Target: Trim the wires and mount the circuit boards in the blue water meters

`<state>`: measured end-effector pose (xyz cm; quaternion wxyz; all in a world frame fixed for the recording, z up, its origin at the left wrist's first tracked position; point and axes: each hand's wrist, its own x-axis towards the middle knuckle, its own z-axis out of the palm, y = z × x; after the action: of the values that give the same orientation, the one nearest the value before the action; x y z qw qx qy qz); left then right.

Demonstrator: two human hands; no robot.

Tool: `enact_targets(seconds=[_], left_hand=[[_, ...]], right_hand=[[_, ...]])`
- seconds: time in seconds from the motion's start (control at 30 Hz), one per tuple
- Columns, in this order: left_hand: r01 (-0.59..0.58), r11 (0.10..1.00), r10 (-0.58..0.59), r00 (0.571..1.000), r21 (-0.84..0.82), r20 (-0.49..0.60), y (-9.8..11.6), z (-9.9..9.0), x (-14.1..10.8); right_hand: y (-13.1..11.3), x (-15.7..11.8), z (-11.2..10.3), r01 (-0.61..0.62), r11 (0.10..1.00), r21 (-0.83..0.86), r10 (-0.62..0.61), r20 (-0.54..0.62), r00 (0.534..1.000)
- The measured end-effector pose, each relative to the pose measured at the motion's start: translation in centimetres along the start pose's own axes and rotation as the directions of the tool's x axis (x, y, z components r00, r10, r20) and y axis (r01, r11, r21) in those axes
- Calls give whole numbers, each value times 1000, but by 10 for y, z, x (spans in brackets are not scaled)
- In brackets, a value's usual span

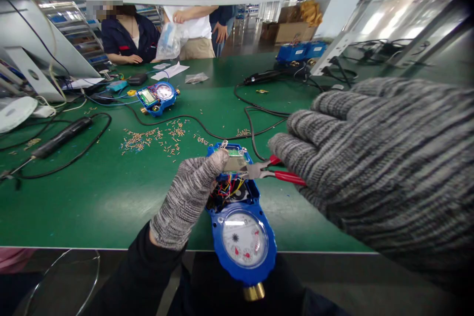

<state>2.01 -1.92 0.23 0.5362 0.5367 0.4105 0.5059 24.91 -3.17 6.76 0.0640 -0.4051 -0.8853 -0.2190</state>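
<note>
A blue water meter (218, 252) with a round dial and a brass fitting juts over the table's front edge. Its housing is uncovered, showing coloured wires and a small display board (234, 163). My left hand (185, 197), in a grey knit glove, grips the meter's far end, thumb on the display board. My right hand (355, 158), gloved alike, is closed round red-handled pliers (255, 170). The jaws of the pliers are at the right edge of the display board; I cannot tell whether they pinch anything.
Small screws (138, 140) lie scattered on the green table (111, 207). A second blue meter (157, 98) stands farther back. Electric screwdrivers (61, 138) with black cables lie left and back right. Blue meters (296, 52) sit at the far right. People (188, 10) are across the table.
</note>
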Motion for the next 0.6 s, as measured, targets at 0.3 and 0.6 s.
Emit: enact_targets(seconds=[0.3,0.6], left_hand=[[72,995,-70,997,-64,27,-8,-1,-1],[50,999,-49,997,19,-64,-21,-12,-1]], right_hand=[[-17,13,-12,4,996,-87,-11,-72,997],[-33,14,-17,-60,960,-275,69,24,997]])
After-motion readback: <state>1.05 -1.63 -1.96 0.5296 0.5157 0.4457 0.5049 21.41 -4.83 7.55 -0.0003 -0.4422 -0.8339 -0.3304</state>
